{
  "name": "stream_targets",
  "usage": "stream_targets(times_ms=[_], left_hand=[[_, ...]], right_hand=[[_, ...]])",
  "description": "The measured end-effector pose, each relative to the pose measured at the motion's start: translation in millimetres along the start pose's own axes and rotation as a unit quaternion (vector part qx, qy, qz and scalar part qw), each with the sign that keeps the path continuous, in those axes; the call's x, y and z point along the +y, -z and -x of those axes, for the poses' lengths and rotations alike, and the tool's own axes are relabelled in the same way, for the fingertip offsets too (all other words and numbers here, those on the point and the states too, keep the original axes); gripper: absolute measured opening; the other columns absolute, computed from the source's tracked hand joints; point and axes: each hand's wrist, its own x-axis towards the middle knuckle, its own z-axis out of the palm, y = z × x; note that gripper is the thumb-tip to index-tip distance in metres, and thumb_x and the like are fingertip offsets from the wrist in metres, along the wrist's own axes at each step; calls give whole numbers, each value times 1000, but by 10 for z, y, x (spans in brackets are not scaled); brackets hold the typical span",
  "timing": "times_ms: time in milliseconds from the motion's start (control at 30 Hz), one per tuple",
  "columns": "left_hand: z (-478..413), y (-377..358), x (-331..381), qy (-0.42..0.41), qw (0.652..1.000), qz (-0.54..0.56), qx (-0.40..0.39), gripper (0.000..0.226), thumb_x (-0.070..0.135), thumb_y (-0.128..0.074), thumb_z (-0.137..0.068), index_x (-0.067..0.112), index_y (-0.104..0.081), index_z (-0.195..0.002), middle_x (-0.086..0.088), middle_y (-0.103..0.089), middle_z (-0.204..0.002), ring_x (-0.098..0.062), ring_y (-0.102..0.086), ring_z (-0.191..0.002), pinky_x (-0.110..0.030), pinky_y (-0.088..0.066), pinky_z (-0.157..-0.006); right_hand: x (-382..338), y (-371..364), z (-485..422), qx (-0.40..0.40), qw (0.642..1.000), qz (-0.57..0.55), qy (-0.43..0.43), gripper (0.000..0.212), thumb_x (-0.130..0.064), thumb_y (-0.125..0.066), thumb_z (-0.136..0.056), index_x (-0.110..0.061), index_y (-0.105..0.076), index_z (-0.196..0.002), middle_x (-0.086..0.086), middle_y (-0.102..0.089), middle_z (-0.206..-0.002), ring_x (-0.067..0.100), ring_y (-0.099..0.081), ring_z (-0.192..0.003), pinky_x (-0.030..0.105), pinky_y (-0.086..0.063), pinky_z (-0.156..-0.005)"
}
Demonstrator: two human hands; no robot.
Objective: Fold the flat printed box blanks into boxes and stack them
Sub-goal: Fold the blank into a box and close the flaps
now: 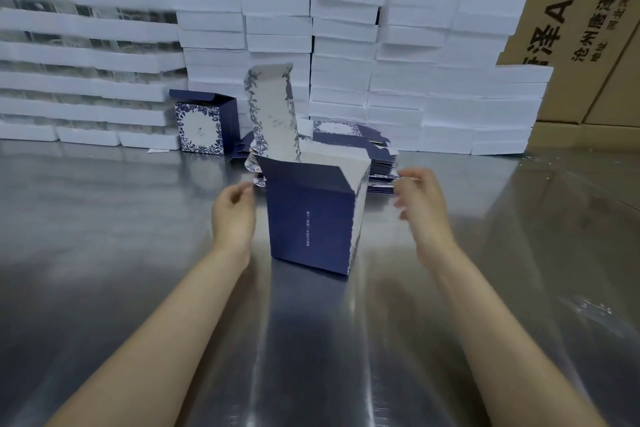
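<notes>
Since the navy floral-printed cardboard box (311, 218) stands unaided, lid flap (273, 107) up, my left hand (233, 215) and right hand (420, 208) flank it, relaxed, gripping nothing.

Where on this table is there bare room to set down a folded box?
Bare shiny metal table left of the left hand, right of the right hand, and between the forearms. Crowded behind the upright navy cardboard box: flat navy blanks pile, finished floral box.

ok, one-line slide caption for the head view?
The left hand and right hand, both empty, flank a half-folded navy box on the metal table, lid flap raised; finished box and flat blanks behind.
</notes>
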Motion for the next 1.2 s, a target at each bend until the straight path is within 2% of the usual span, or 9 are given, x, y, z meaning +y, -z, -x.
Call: stream_targets(times_ms=[100, 167, 367, 467, 567, 767, 900, 1100, 1200], left_hand=[[23, -27, 18, 116, 984, 124, -48, 23, 21, -39, -99, 8, -59, -98, -2, -66, -79, -12, -54, -57, -22, -48, -49], [30, -40, 56, 147, 966, 189, -96, 34, 31, -37, -102, 7, -57, -88, -5, -67, -72, -13, -61, -61, -21, -51, -53], [9, -2, 121, 143, 963, 220, -61, 43, 44, -37, -101, 13, -66, -106, -2, -74, -93, -16, -70, -89, -30, -57, -79], [-47, 82, 155, 76, 977, 198, 15, 36, 31, -37, -99, 10, -62, -113, -4, -64, -108, -19, -58, -100, -35, -48, -95], [-57, 139, 255, 46, 973, 221, 44, 26, 22, -39, -95, 12, -62, -102, -11, -56, -93, -22, -50, -84, -32, -41, -75], [100, 161, 437, -209, 969, 71, 109, 20, 24, -35, -102, 23, -55, -102, 9, -46, -100, 10, -47, -81, -9, -36, -74], [298, 43, 347, -294, 954, -59, -14, 21, 34, -31, -106, 24, -50, -109, 14, -51, -105, 20, -46, -92, -6, -37, -84], [193, -44, 357, -26, 981, 98, -164, 63, 62, -19, -97, 15, -60, -105, 9, -66, -72, 0, -61, -60, -19, -50, -57], [216, -29, 329, -63, 967, 83, -232, 63, 79, -27, -85, 32, -56, -115, 23, -71, -97, -3, -67, -94, -36, -53, -87]], right_hand=[[107, -138, 73, -89, 986, 81, 117, 47, -7, -45, -98, -28, -41, -141, -5, -34, -147, 4, -32, -134, 22, -27, -111], [130, -215, 108, -138, 975, 94, 150, 41, -8, -35, -103, -24, -44, -139, -6, -25, -153, -3, -20, -138, 21, -18, -116], [56, -190, 158, 27, 943, 214, 254, 21, -20, -46, -94, -23, -66, -89, -14, -48, -94, 4, -52, -75, 27, -40, -68], [-41, -195, 186, 69, 929, 225, 285, 15, -26, -53, -86, -28, -68, -85, -14, -59, -85, 3, -50, -77, 20, -39, -69], [-65, -203, 195, 9, 938, 218, 271, 16, -20, -60, -88, -27, -74, -88, -15, -69, -96, 10, -51, -100, 17, -39, -87], [-121, -218, 248, 49, 934, 266, 233, 40, -34, -53, -91, -33, -50, -51, -14, -55, -59, 21, -48, -76, 29, -37, -60], [-121, -244, 270, 18, 956, 224, 188, 18, -34, -58, -86, -29, -64, -71, -8, -62, -74, 12, -56, -75, 29, -43, -67], [-25, -220, 183, -42, 983, 151, 96, 29, -34, -58, -91, -13, -51, -111, -4, -52, -122, 10, -50, -109, 22, -33, -81], [44, -256, 202, -107, 986, 109, 74, 53, -50, -59, -88, -16, -36, -122, -5, -44, -140, 12, -46, -126, 29, -37, -99]])
